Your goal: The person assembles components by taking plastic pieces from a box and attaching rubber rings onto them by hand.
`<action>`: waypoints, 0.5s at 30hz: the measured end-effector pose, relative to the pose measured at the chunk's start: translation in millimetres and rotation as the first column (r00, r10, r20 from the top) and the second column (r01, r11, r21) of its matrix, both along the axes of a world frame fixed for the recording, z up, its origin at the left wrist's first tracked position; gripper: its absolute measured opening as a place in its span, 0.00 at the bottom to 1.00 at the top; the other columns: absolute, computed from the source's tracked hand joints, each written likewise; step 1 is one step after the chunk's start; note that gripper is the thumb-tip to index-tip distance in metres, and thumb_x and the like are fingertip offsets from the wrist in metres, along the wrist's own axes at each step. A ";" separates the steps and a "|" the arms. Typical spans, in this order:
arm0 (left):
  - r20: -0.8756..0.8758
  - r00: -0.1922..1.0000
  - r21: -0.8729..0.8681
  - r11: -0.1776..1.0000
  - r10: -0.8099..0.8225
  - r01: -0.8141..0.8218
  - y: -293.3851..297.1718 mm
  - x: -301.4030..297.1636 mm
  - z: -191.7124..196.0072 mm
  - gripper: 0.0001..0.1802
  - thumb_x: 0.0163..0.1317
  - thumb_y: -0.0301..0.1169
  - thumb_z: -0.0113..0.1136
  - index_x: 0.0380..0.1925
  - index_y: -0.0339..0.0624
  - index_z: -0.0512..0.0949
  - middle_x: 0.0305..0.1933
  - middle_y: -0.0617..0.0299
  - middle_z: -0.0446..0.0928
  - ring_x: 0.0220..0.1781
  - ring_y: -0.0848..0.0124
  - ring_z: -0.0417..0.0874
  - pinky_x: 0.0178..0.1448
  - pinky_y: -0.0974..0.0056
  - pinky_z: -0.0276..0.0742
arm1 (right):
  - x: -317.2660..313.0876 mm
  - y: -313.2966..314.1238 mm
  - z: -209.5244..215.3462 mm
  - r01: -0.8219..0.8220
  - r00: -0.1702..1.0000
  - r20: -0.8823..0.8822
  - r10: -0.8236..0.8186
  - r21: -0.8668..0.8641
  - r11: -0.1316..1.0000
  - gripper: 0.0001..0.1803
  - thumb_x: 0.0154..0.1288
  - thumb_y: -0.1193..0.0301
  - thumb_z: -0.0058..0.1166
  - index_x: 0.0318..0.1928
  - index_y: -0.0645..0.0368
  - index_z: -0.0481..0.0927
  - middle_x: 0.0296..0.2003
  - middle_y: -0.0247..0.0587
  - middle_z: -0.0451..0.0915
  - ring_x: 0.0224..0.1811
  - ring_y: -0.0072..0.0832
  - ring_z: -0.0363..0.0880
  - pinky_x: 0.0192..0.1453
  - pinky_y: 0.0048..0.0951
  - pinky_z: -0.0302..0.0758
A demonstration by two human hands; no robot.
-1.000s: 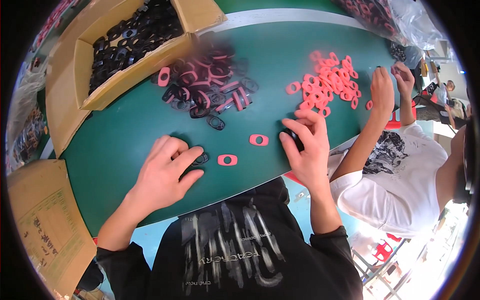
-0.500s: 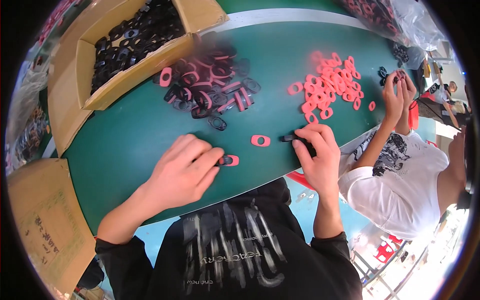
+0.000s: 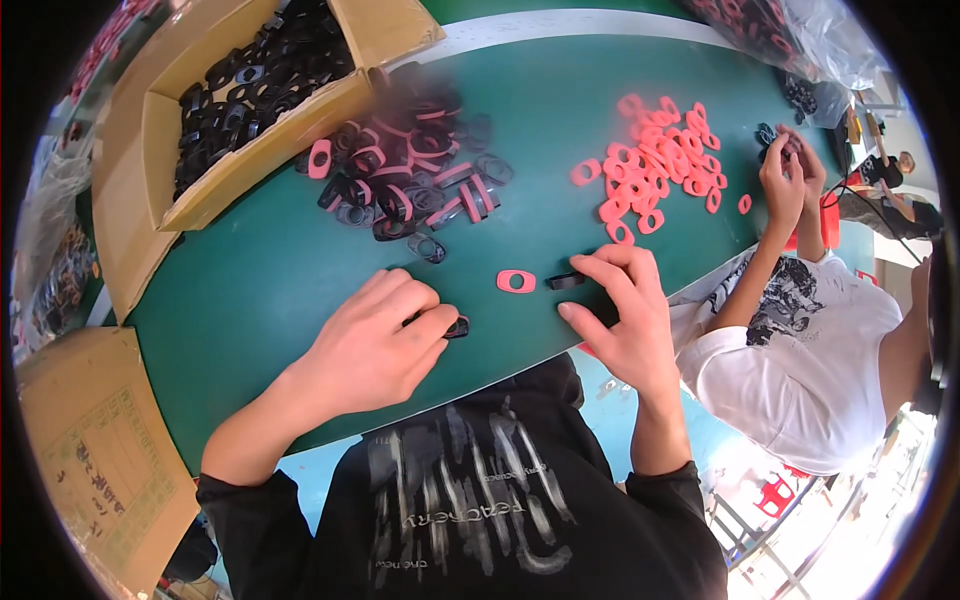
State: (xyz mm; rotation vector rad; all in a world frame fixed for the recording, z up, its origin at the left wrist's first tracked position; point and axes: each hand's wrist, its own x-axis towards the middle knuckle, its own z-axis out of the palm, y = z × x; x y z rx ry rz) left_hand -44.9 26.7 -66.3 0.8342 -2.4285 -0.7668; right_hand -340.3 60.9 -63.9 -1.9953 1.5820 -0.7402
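Note:
My left hand (image 3: 385, 335) is closed, thumb and fingers pinching a small black oval part (image 3: 458, 327) against the table. Only one end of that part shows; the fingers cover the rest. My right hand (image 3: 630, 315) is open, thumb and forefinger spread around another black part (image 3: 566, 282) standing on its edge. The forefinger is close to this part, while the thumb is apart from it. Between my hands a single pink oval ring (image 3: 516, 281) lies flat. Beyond my left hand lies a loose dark oval part (image 3: 427, 248).
A heap of black-and-pink parts (image 3: 400, 180) lies at the back left, below a cardboard box (image 3: 270, 125) of black parts. Pink rings (image 3: 650, 165) are piled at the back right. A co-worker in a white shirt (image 3: 800, 370) handles parts at the right edge.
The pink ring that stuck out beside the black part at my left fingers no longer shows. My right thumb and fingers have spread, letting go of the black part, which sits slightly further left.

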 end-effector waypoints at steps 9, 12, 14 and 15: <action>0.010 1.000 -0.030 0.999 -0.028 0.028 -1.3 0.3 0.8 0.13 0.51 0.22 0.72 0.38 0.35 0.83 0.36 0.58 0.72 0.39 0.60 0.76 0.44 0.57 0.74 | -5.4 -1.3 -1.2 -0.072 0.997 -0.019 0.073 0.034 0.997 0.20 0.55 0.76 0.72 0.50 0.58 0.86 0.47 0.38 0.75 0.48 0.36 0.73 0.48 0.35 0.76; 0.039 0.999 -0.061 0.998 -0.029 0.031 -0.8 -3.3 1.6 0.13 0.51 0.22 0.73 0.37 0.35 0.83 0.36 0.58 0.71 0.39 0.60 0.75 0.43 0.57 0.73 | -7.4 4.9 -9.3 -0.073 0.997 0.001 0.073 0.006 0.997 0.19 0.55 0.76 0.72 0.49 0.59 0.87 0.48 0.38 0.76 0.48 0.36 0.73 0.49 0.35 0.76; 0.022 1.000 -0.027 0.999 -0.021 0.022 -0.6 -5.4 3.1 0.12 0.51 0.24 0.74 0.36 0.36 0.82 0.36 0.59 0.70 0.39 0.60 0.74 0.44 0.58 0.72 | -7.5 6.5 -13.2 -0.058 0.998 0.020 0.058 -0.010 0.998 0.19 0.55 0.76 0.72 0.50 0.59 0.86 0.48 0.38 0.76 0.48 0.36 0.73 0.50 0.35 0.76; 0.021 1.000 -0.028 0.999 -0.019 0.020 -1.0 -5.8 1.5 0.12 0.51 0.24 0.74 0.36 0.36 0.82 0.36 0.59 0.70 0.39 0.60 0.74 0.44 0.58 0.72 | -6.6 6.4 -14.1 -0.043 0.999 0.016 0.043 -0.027 0.999 0.20 0.55 0.76 0.72 0.50 0.59 0.86 0.48 0.38 0.76 0.48 0.37 0.74 0.50 0.35 0.76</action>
